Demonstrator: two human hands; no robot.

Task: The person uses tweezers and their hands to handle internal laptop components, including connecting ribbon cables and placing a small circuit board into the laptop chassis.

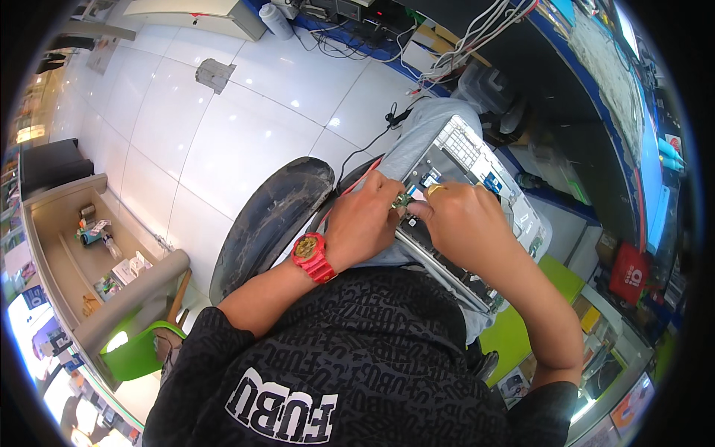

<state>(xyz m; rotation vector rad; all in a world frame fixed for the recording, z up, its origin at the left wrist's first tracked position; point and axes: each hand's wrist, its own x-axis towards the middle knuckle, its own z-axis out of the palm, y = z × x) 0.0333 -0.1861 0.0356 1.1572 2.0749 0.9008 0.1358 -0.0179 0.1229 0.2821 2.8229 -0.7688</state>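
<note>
An opened laptop chassis (426,162) lies across my lap, its dark inside facing up and white keyboard-like panel (460,143) at the far end. Over its left edge I hold a small green circuit board (403,200). The fingers of my left hand (363,221) are closed on it; a red watch (313,258) is on that wrist. From the right, my right hand (463,223) pinches the same board with thumb and curled fingers, a gold-coloured ring showing. The fingertips hide part of the board and the middle of the chassis.
A black chair seat (272,223) stands left of my legs. Loose cables (465,45) hang by the dark desk at upper right. A green stool (141,349) and an open beige counter (56,231) are at left. White tiles (246,119) cover the floor.
</note>
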